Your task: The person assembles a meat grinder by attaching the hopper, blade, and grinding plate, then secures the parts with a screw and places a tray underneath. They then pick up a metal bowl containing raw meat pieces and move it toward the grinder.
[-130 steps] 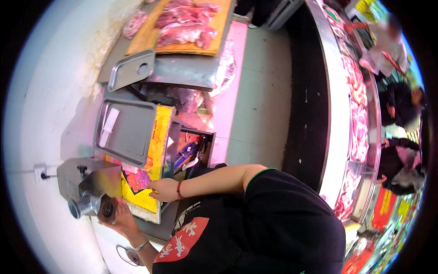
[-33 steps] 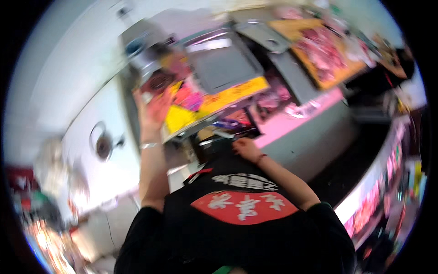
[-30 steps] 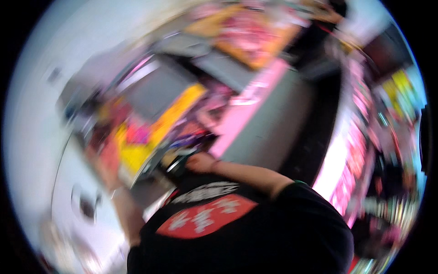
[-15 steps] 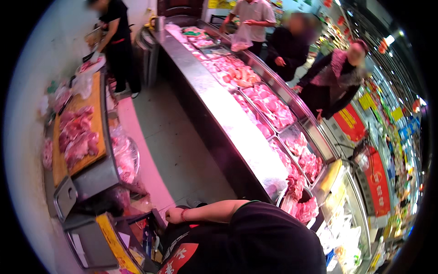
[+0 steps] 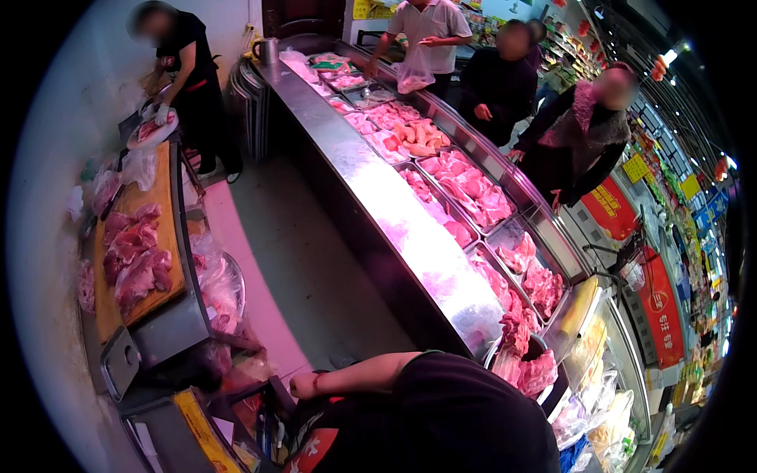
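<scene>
My right hand [image 5: 303,385] is held across the front of my dark shirt, with a red band around the wrist. Its fingers look curled closed, and their inner side is hidden, so I cannot make out whether anything is in them. Nearest to it is a dark open box or drawer [image 5: 272,398] with small items inside, just to its left. My left hand does not show. Right of my arm, pieces of raw meat [image 5: 538,372] lie in a round metal container at the near end of the counter.
A long metal counter [image 5: 347,165] with trays of meat [image 5: 465,185] runs along the aisle [image 5: 315,260]. At left, a table carries a wooden board [image 5: 169,205] with meat cuts [image 5: 142,264]. A co-worker [image 5: 189,71] stands beyond it. Several people, including one person [image 5: 579,138], stand across the counter.
My view has shifted slightly, so the counter and table sit a little differently. The co-worker at far left now stands more upright in view. My right hand stays curled near my front.
</scene>
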The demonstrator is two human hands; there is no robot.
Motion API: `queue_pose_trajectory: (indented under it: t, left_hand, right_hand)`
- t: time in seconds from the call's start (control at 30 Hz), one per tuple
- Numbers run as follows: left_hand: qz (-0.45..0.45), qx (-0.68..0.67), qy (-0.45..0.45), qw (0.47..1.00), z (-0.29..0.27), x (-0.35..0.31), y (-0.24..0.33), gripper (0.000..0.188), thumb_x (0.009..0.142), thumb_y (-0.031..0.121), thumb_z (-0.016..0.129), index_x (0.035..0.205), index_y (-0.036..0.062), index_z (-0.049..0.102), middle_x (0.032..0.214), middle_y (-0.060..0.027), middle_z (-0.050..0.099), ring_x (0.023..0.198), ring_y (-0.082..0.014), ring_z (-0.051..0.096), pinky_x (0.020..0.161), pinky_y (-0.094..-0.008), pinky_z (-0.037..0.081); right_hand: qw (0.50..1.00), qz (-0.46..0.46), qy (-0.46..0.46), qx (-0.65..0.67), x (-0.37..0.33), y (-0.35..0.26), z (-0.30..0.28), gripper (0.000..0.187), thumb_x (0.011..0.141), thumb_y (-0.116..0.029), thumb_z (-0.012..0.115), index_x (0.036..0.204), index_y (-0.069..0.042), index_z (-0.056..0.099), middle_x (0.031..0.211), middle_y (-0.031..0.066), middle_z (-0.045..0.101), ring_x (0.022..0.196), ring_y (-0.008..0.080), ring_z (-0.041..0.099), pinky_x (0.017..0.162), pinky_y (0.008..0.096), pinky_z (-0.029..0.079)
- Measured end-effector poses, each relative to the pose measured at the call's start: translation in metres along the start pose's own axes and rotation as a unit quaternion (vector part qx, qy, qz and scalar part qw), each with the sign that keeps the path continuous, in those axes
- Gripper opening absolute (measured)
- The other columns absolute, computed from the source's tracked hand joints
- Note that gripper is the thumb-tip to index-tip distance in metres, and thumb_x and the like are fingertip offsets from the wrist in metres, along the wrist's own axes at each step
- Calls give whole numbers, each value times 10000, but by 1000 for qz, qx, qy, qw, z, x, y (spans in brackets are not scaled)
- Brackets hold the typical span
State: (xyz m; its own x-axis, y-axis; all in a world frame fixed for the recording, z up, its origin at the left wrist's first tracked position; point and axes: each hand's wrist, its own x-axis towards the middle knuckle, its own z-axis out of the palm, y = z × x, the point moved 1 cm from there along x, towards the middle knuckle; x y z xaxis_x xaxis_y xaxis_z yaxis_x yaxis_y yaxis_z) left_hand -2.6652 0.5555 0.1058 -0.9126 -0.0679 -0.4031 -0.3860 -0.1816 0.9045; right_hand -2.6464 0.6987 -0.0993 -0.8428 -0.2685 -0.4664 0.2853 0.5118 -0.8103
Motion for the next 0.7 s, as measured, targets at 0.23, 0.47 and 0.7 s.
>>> queue_pose_trajectory:
  t: [0.23,0.47,0.7]
  left_hand:
    - [7,-11,12,1000,-28,-12,2,584,941,454,509,1234,-50,502,1220,-192,574,1161,-309,541,1041,-422,414]
    - [17,-27,30,999,-65,-22,5,584,948,450,497,1246,-52,499,1232,-196,570,1165,-313,540,1041,-425,413]
    - [25,-27,57,998,-96,-27,7,585,954,446,485,1258,-55,496,1244,-201,566,1170,-317,538,1042,-428,412]
  right_hand:
    - [999,-5,-6,-47,-12,-38,-2,260,792,-230,572,913,-44,709,884,169,697,847,305,671,762,393,518]
    - [997,-15,-7,-71,-28,-69,4,276,799,-254,567,923,-50,704,895,165,695,853,302,667,772,396,512]
    - [996,-30,-3,-85,0,-30,46,264,794,-262,574,911,-61,698,894,172,687,843,309,664,767,401,509]
